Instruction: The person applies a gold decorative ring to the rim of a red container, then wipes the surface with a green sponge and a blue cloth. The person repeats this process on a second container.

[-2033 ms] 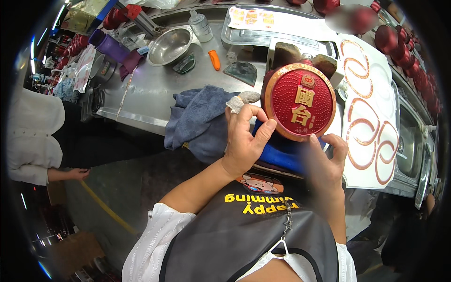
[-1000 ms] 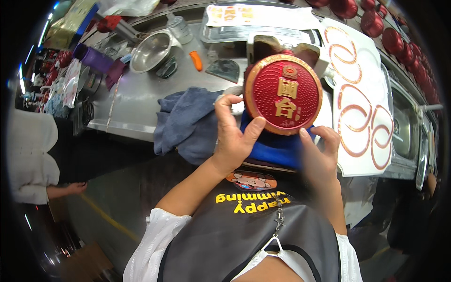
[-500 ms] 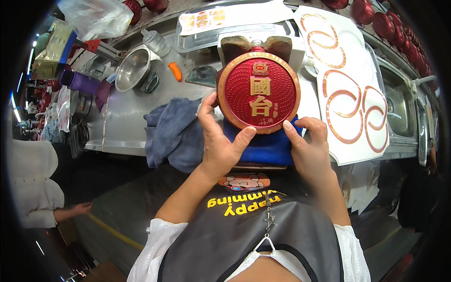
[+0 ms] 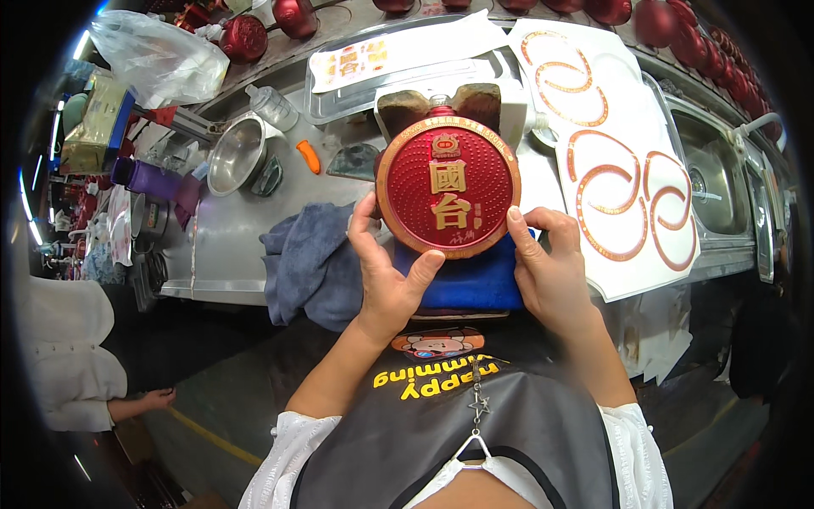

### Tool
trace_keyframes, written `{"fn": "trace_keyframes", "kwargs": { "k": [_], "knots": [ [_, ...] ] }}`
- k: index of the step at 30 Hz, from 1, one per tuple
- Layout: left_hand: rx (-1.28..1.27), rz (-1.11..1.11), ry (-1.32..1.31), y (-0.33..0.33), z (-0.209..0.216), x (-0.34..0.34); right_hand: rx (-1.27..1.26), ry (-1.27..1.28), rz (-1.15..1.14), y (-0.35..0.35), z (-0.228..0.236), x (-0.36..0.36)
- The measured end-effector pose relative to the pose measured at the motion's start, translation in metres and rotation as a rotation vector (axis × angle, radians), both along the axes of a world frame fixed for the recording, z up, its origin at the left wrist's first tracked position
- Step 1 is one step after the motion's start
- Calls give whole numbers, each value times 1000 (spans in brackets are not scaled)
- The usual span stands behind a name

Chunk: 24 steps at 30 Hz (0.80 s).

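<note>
Disc-shaped red bottle, w/ a gold-toned band round its rim & raised gold characters on its dotted face, is held up in front of the person. Its neck points away, btwn the two dark pads of a white stand.

L hand has its thumb at the bottle's bottom edge & fingers spread round the lower-left rim, so it's holding it. R hand has its thumb tip on the bottle's right rim, forefinger bent close by, gap narrow (can't tell if it grips or only presses).

Below the bottle: folded blue cloth. Just L of it: grey-blue towel. Upper L of the bottle, in order outward: dark glass piece, orange plastic tool, steel bowl; clear plastic bottle near the bowl, farther from the person.

Beyond the bottle: metal tray w/ a white label strip across it. R of the bottle: white backing sheet w/ red-gold ring labels; past that, a steel sink. Far lower L of the bottle: co-worker's hand, touching nothing visible.
</note>
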State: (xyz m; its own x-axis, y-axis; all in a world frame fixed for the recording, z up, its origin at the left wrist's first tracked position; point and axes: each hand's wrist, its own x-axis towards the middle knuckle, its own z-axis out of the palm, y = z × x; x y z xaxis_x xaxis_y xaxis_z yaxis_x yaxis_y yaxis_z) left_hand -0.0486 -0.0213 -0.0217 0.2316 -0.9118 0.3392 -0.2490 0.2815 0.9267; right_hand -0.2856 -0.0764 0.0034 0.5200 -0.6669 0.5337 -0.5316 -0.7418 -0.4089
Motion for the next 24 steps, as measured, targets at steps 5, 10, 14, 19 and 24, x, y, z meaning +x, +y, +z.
{"fn": "trace_keyframes", "kwargs": {
  "k": [5, 10, 14, 19, 24],
  "knots": [
    [2, 0, -77, 0, 4, 1, 13, -28, -6, 0, -1, -1],
    [2, 27, -151, -4, 4, -1, -44, -25, -28, 0, -5, 4],
    [8, 3, -123, -5, 5, -1, -115, 2, 78, 8, -4, 2],
    [24, -55, -21, -3, 8, 3, -81, 54, 62, 11, -5, 2],
    [59, -114, 191, -4, 4, 7, -48, 26, 60, 12, -6, 5]
  ]
}}
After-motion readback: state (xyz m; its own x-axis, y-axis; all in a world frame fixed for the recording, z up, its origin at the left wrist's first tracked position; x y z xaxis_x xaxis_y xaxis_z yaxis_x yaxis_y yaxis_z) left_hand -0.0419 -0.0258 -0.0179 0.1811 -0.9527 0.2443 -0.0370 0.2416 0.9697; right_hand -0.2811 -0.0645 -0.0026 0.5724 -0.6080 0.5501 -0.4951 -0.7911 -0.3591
